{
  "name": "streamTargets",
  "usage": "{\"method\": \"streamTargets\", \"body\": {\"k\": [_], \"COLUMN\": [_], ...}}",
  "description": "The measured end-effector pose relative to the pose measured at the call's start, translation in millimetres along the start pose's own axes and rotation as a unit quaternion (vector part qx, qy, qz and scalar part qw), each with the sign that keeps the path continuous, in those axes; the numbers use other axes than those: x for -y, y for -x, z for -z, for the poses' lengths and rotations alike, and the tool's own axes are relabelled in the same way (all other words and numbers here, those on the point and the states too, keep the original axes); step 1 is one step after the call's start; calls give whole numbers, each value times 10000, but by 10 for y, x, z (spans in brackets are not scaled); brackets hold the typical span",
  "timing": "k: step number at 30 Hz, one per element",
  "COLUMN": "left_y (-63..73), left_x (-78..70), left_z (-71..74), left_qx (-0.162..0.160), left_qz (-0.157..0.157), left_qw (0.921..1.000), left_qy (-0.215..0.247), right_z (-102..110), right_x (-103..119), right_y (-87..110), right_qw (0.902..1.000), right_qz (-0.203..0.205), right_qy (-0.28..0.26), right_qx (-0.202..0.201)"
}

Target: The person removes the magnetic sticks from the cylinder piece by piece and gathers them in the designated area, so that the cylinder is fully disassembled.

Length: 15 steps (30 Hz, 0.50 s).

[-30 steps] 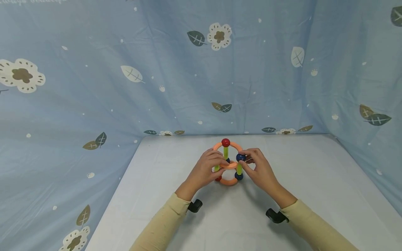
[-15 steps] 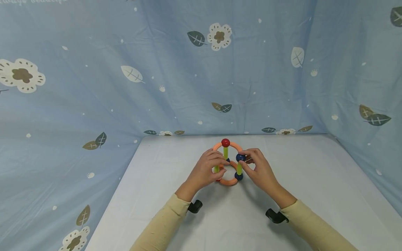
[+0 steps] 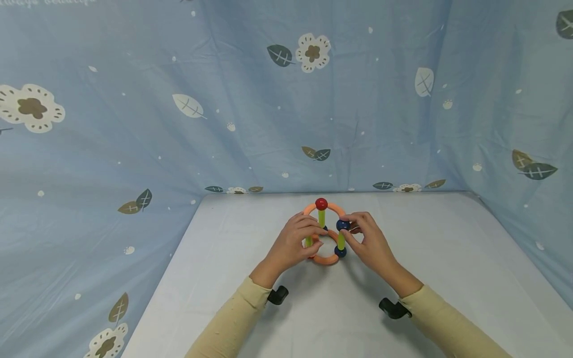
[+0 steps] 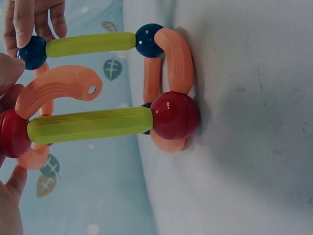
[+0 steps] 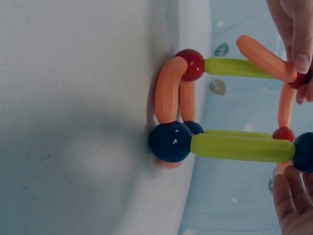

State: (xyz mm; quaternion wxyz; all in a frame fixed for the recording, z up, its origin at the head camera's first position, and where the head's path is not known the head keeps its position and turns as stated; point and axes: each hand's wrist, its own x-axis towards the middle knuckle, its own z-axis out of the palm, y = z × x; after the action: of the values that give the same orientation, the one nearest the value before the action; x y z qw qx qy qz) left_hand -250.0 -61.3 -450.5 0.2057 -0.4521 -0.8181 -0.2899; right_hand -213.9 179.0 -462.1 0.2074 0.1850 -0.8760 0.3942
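A magnetic ball-and-rod frame stands on the white table. Its base is a ring of orange curved rods with red and blue balls; green rods rise from it. My left hand holds a red ball on top of the near-left green rod. From that ball a loose-ended orange curved rod slants down, apart from the blue ball. My right hand pinches the top blue ball between thumb and fingers. Another red ball tops the far upright, joined by curved rods on either side.
A white cloth covers the table. Behind and to the sides hangs a blue curtain printed with leaves and flowers. Black wrist mounts sit under both forearms.
A second ago the near orange curved rod spanned level between my hands at the top. Its right end has since dropped down away from the blue ball. Both hands have stayed in place.
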Motion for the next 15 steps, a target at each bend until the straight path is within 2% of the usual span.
{"method": "streamTargets", "body": {"k": [15], "left_y": [26], "left_x": [-29], "left_z": [48], "left_qx": [80], "left_qz": [343], "left_qw": [9992], "left_qy": [162], "right_z": [1], "right_x": [-6], "right_y": [25], "right_qw": [9999], "right_qz": [48], "right_qy": [-75], "right_qx": [-52]}}
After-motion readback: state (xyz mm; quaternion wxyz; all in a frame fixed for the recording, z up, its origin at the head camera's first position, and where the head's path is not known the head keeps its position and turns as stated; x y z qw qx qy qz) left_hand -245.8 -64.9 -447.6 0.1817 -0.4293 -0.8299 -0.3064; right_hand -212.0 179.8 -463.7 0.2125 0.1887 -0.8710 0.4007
